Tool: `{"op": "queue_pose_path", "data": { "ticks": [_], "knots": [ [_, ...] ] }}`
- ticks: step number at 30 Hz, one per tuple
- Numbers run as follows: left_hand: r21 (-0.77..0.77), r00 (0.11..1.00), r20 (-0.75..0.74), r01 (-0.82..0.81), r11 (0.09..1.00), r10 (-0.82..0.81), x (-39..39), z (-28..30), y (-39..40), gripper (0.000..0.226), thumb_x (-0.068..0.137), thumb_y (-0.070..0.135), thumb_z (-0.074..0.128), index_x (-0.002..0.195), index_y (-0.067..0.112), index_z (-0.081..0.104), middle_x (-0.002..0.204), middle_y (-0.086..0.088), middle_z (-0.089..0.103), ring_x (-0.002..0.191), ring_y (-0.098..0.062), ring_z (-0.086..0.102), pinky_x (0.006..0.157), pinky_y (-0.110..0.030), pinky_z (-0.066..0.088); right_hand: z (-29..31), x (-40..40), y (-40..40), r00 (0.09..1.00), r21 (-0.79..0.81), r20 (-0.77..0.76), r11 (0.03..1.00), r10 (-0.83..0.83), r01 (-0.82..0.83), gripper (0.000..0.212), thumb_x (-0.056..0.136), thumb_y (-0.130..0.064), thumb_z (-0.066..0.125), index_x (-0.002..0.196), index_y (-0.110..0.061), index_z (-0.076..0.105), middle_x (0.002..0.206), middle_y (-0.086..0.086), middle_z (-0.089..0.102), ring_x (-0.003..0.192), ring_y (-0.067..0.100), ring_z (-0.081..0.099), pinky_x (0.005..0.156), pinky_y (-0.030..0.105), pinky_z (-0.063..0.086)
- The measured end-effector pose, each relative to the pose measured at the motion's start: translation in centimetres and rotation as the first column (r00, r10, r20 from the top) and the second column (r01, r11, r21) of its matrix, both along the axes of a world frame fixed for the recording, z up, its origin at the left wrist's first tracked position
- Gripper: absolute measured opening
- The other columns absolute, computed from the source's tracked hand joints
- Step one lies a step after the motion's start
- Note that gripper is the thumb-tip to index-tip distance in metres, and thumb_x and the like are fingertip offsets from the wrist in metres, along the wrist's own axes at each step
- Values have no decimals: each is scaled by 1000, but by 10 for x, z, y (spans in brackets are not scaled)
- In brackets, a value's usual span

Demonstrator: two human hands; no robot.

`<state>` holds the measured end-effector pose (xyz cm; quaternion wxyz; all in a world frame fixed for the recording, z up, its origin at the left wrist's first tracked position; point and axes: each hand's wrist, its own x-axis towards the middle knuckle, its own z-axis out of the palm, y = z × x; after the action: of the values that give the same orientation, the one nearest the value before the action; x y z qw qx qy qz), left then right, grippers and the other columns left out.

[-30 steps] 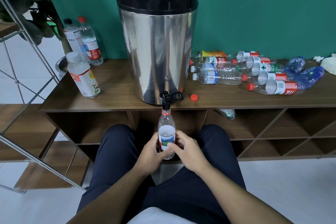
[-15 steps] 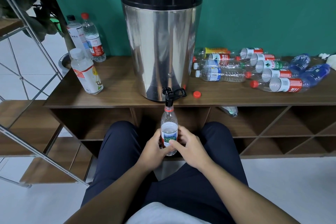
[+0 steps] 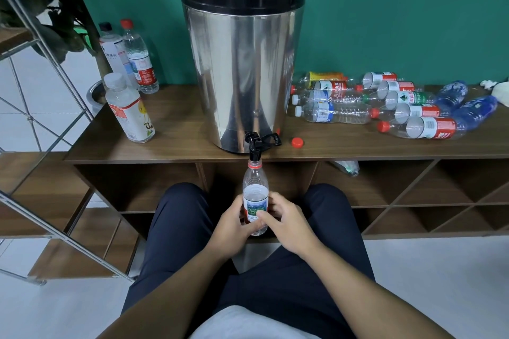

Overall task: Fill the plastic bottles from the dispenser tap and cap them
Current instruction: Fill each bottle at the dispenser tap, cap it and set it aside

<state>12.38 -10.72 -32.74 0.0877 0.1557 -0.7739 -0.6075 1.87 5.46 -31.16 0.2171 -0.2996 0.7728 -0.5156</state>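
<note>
The big steel dispenser with a black plastic lid (image 3: 242, 49) stood in the upper centre of the frame, on the long brown wooden shelf unit (image 3: 176, 129). To the right of it, in the upper right, a group of empty plastic bottles with red and white caps (image 3: 385, 107) lay on their sides. In the upper left, three capped bottles (image 3: 128, 85) stood upright.

In the centre, the small clear plastic bottle with a blue-and-white label (image 3: 255, 195) was held upright under the black dispenser tap (image 3: 254, 147), with its open mouth right at the spout. The left hand (image 3: 231, 226) and the right hand (image 3: 286, 224) both had the fingers curled around the lower part of this bottle. One loose red cap (image 3: 297, 142) lay on the shelf top, just right of the tap.

The step in hand seemed to be the filling; the water level was hard to read. The next move probably calls for one hand to close the tap lever and then take the red cap.
</note>
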Motion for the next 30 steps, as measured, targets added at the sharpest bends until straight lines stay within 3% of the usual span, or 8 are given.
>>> {"op": "queue_pose_path", "data": {
  "ticks": [17,30],
  "knots": [
    [24,1000,-11,-1,1000,2,1,1,1,60,99,16,87,151,29,60,137,13,75,128,-8,72,108,-29,58,0,0,0,1000,-4,9,1000,-6,6,52,103,-20,78,151,-30,63,129,-17,79,122,5,75,106,40,63],
    [9,1000,-4,2,1000,-2,1,0,0,59,99,19,87,150,30,60,137,13,75,129,-8,71,110,-34,58,0,1,0,1000,0,-11,1000,1,-1,48,104,-22,77,148,-32,65,129,-18,79,122,4,74,106,39,62]
  ]
}}
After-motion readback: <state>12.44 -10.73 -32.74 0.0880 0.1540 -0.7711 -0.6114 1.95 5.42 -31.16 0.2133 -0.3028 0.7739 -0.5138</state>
